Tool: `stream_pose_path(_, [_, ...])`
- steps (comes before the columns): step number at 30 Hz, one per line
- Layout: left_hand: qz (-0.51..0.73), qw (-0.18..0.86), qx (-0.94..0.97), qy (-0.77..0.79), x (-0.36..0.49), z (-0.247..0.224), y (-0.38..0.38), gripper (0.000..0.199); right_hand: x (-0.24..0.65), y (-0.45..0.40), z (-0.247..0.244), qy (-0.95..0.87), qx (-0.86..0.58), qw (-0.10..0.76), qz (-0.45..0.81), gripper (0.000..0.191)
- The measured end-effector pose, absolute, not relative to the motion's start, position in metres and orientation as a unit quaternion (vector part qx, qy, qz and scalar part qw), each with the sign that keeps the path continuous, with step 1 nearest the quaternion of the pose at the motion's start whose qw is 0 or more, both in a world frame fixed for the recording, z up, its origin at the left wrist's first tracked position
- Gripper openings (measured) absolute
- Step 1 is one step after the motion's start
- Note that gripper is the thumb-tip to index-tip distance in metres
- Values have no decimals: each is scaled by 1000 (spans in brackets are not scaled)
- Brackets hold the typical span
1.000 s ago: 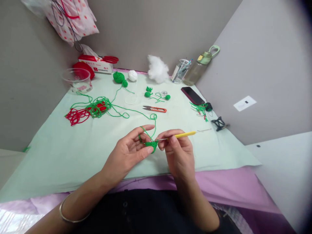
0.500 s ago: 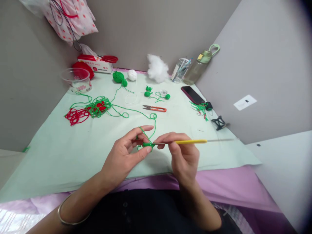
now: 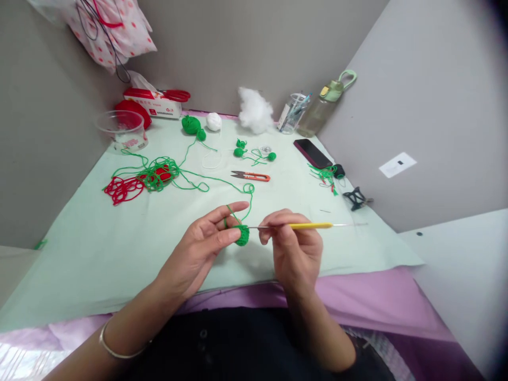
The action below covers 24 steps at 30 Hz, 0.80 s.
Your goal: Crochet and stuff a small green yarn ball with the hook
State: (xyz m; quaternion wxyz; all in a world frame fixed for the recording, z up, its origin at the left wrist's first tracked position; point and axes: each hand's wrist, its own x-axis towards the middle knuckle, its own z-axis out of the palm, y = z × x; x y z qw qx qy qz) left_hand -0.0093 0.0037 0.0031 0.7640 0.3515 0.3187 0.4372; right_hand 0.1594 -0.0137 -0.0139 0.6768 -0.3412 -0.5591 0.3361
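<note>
Between the thumb and fingers of my left hand (image 3: 206, 238) is a small round green crochet piece (image 3: 242, 235). Green yarn (image 3: 251, 203) loops over the raised index finger and trails back to the tangle on the table. My right hand (image 3: 296, 243) grips a crochet hook (image 3: 310, 226) with a yellow handle, held nearly level. The hook's metal shaft points left, and its tip meets the top edge of the green piece; the exact stitch is too small to make out.
Thread snips (image 3: 251, 176) lie beyond my hands. Tangled green yarn (image 3: 159, 172) and red yarn (image 3: 123, 190) spread at left, near a clear tub (image 3: 130, 138). Small green crocheted balls (image 3: 238, 152), white stuffing (image 3: 255, 111), a phone (image 3: 313, 153) and a bottle (image 3: 321, 108) sit farther back.
The green piece has turned in my left fingers, so more of its rounded side shows below the thumb. My right hand and the hook have shifted slightly and tilted.
</note>
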Motion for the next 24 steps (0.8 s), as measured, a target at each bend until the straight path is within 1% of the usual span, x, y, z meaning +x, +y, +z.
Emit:
stream_pose_path(2, [439, 748, 377, 324, -8, 3, 2, 42, 158, -11, -12, -563, -333, 665, 361, 15])
stream_pose_path(5, [449, 717, 409, 341, -3, -1, 0, 43, 155, -13, -14, -596, -348, 649, 321, 18])
stream_pose_path(7, [469, 697, 413, 352, 0, -3, -1, 46, 152, -17, -19, -632, -370, 630, 257, 22])
stream_pose_path(9, [479, 702, 394, 350, 1, -4, -1, 47, 151, -21, -23, -684, -391, 598, 147, 29])
stream_pose_path(11, [457, 746, 351, 334, 1, -4, 0, 46, 151, -24, -26, -717, -393, 574, 48, 36])
stream_pose_path(12, [436, 774, 327, 322, 0, -3, 1, 45, 152, -25, -26, -720, -389, 574, 31, 37])
stream_pose_path(13, [417, 798, 305, 310, -1, -2, 2, 44, 153, -24, -25, -711, -385, 587, 41, 35])
stream_pose_path(15, [398, 822, 277, 297, -4, -1, 4, 39, 156, -21, -21, -658, -384, 635, 129, 27])
stream_pose_path(17, [412, 812, 282, 303, -6, 0, 5, 36, 157, -17, -17, -585, -378, 673, 248, 20])
stream_pose_path(19, [430, 783, 316, 319, -7, 0, 4, 34, 157, -14, -15, -537, -366, 682, 336, 16])
stream_pose_path(21, [440, 751, 367, 328, -6, -1, 2, 36, 155, -13, -15, -542, -359, 667, 363, 14])
stream_pose_path(24, [429, 714, 442, 332, -7, -3, -1, 41, 153, -14, -17, -556, -354, 665, 350, 12])
